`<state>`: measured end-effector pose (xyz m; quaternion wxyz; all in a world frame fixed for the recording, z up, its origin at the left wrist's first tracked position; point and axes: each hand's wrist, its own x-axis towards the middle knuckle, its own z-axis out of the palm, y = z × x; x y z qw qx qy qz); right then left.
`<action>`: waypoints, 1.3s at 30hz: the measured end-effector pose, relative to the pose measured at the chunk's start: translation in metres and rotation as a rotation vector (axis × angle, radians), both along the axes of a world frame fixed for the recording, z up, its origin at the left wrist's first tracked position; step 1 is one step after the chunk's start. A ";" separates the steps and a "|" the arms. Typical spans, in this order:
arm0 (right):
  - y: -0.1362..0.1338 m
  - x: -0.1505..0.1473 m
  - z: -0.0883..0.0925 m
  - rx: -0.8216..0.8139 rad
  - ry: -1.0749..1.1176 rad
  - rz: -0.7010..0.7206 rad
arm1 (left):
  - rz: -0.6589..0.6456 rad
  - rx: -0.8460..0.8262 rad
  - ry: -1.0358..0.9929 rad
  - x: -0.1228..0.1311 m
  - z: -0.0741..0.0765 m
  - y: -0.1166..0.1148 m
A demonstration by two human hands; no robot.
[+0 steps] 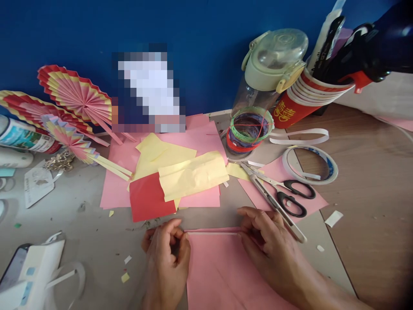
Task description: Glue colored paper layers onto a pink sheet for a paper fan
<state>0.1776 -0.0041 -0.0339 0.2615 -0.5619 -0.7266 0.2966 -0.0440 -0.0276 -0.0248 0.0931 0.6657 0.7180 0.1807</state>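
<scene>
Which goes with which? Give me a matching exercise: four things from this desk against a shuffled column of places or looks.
1. pink sheet
2. scissors
3. red paper
4. paper cups

A. black-handled
B. stacked, with yellow lettering
C. far edge running between left hand and right hand
D. at the left end of the creased yellow paper

Pairs: 1-C, 2-A, 3-D, 4-B

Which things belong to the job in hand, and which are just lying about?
Job, my judgement:
pink sheet, touched by left hand and right hand
probably scissors, knife, tape roll

Lying about, apparently:
clear bottle
paper cups
labelled container
</scene>
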 end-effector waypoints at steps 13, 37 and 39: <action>0.004 -0.009 0.000 0.082 -0.067 -0.029 | -0.025 0.022 -0.009 0.000 -0.001 0.003; 0.003 -0.012 0.000 0.111 -0.084 -0.022 | -0.022 -0.011 0.010 0.001 -0.006 0.006; 0.002 -0.013 0.000 0.120 -0.106 -0.021 | -0.023 -0.014 0.000 0.000 -0.006 0.006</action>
